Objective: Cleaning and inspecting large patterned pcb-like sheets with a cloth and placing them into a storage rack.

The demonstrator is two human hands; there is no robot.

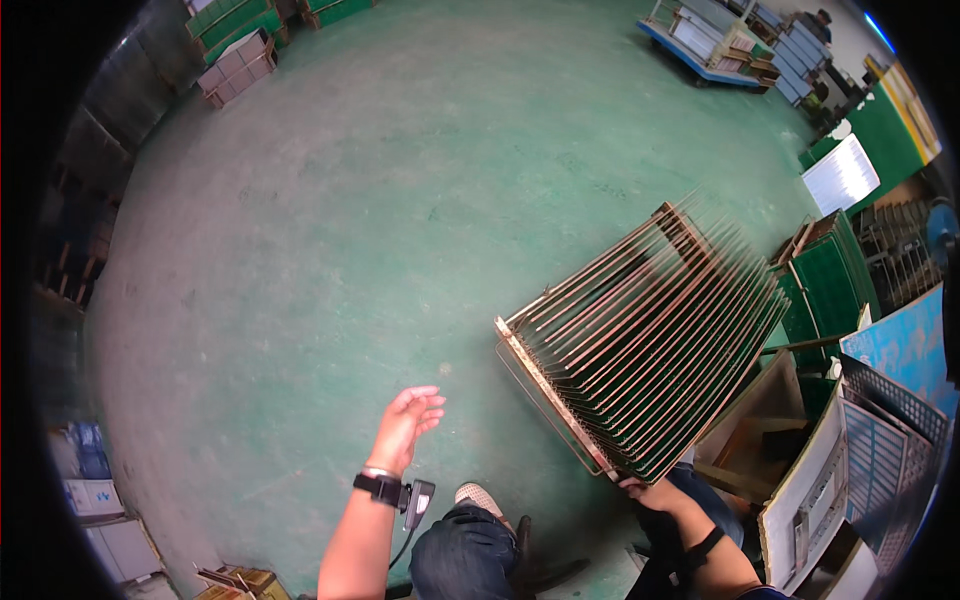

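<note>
1. The landmark is the light patterned shoe (480, 496) on the green floor (330, 250).
2. The wire rack (655, 345), rusty and many-rodded, is to the right of the shoe and farther out from the person.
3. Its parallel rods run slantwise: their near ends sit at a pale, worn end bar (553, 395) on the side toward the shoe, and their far tips, blurred, point away from the shoe, outward and to the right.
4. The end bar lies across the rods, its lower end coming nearest the person, right of the shoe. Whether the rack is longer along rods or bar, I cannot tell.
5. The right hand (648, 493), right of the shoe, grips the rack's near corner at the bar's lower end.
6. The left hand (412, 415), beyond the shoe and slightly left, is empty, fingers loosely extended, well apart from the right.
7. Far right of the shoe lean perforated panels (870, 455); beyond them, farther from the shoe, is a green container (828, 275).
</note>
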